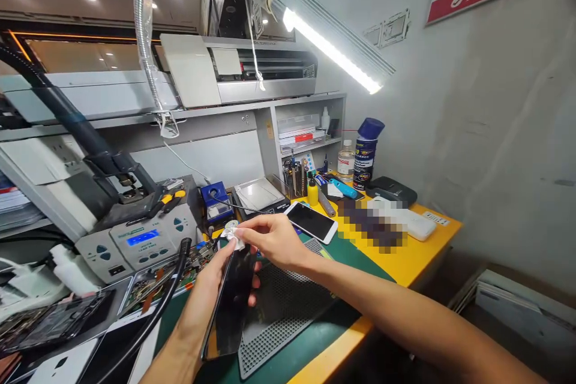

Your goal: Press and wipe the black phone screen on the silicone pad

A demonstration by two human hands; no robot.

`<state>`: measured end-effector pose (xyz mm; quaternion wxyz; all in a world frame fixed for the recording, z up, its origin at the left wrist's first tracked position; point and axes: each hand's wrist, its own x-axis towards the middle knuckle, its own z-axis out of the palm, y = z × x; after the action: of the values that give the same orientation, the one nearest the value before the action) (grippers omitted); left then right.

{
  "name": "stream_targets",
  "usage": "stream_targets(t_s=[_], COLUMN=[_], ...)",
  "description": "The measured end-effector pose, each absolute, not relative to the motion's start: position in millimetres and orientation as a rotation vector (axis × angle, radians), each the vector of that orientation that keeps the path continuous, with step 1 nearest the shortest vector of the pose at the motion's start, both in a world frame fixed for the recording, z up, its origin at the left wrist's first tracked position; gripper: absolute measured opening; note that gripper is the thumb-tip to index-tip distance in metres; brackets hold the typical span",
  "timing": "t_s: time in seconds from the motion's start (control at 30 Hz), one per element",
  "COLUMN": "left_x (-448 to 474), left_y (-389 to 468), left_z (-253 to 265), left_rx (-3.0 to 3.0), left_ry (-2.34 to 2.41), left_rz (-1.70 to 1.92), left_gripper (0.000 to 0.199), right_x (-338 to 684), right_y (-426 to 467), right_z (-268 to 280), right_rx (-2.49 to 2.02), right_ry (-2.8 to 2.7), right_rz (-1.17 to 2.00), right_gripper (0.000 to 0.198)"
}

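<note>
My left hand (215, 276) is wrapped round a black smartphone (233, 306), tilted with its dark, glossy face towards me. Some fingertips show past its right edge. At the phone's top end, my right hand (272, 243) pinches a crumpled white tissue (234, 234) against it. My left thumb lies close beside the tissue. Below the phone spreads a grey perforated mat (288, 312) on a green work mat (346, 306). A white phone with a black screen (312, 221) lies just beyond my right hand.
At the left stands a soldering station (144, 240), with a black hose (173, 288) curving in front of it. Circuit boards and opened phones crowd that side. A spray can (364, 159) and clear bottle (345, 161) stand at the back right. A lamp (333, 42) hangs overhead.
</note>
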<state>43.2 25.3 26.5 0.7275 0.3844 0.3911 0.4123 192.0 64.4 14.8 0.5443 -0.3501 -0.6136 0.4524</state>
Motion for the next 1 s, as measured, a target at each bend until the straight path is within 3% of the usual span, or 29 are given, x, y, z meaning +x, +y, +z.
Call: stream_targets(t_s=[0.53, 1.0], left_x=[26.9, 26.4], left_y=[20.0, 25.3], left_z=[49.0, 33.5], left_rx=[0.817, 0.829], left_ry=[0.950, 0.953], left_rz=[0.933, 0.568], left_gripper=[0.036, 0.055], right_x=[211.2, 207.8], right_y=[77.6, 69.2], right_z=[27.2, 27.5], right_rx=[-0.928, -0.849], right_ry=[-1.562, -1.574], right_rz=[1.065, 1.110], right_gripper=[0.020, 0.025])
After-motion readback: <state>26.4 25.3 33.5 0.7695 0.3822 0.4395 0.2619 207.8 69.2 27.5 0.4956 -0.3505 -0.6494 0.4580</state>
